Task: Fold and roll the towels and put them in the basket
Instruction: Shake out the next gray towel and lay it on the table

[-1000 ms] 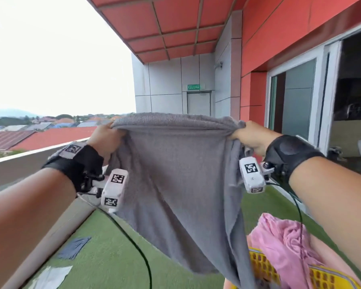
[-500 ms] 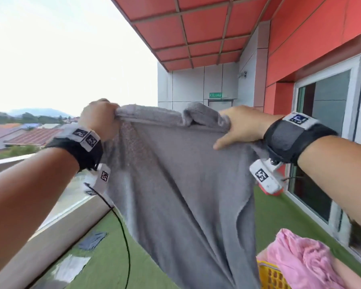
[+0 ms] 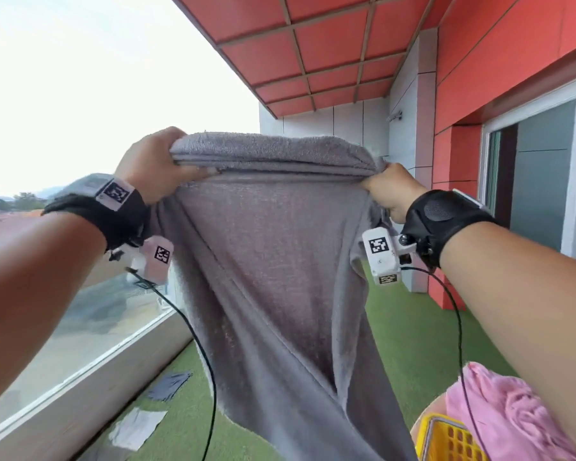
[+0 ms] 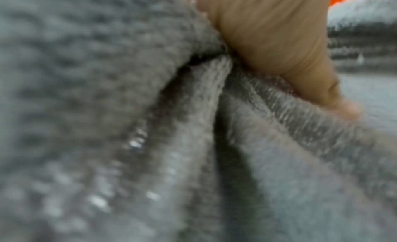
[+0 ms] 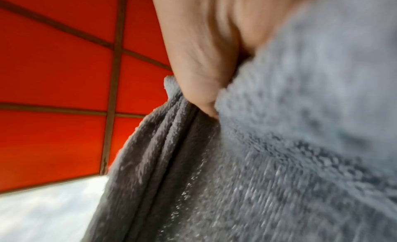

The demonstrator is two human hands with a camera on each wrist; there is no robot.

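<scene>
A grey towel (image 3: 273, 261) hangs in the air in front of me, its top edge rolled over into a thick band (image 3: 273, 151). My left hand (image 3: 153, 164) grips the left end of that band and my right hand (image 3: 391, 191) grips the right end. The cloth below drops in folds past the bottom of the head view. Up close, the left wrist view shows my left hand (image 4: 270, 41) pinching bunched grey towel (image 4: 107, 126). In the right wrist view my right hand (image 5: 199, 55) pinches layered towel (image 5: 279, 160). A yellow basket (image 3: 446, 440) holding a pink towel (image 3: 499, 414) stands at the lower right.
I stand on a balcony with green artificial turf (image 3: 413, 334). A low wall with a glass railing (image 3: 80, 354) runs along the left. A red wall with a sliding door (image 3: 539, 174) lies to the right. Scraps of paper (image 3: 137, 430) lie on the turf.
The towel's top edge has been turned over into a thicker rolled band. Both hands have risen slightly and my right hand has shifted to the band's right end.
</scene>
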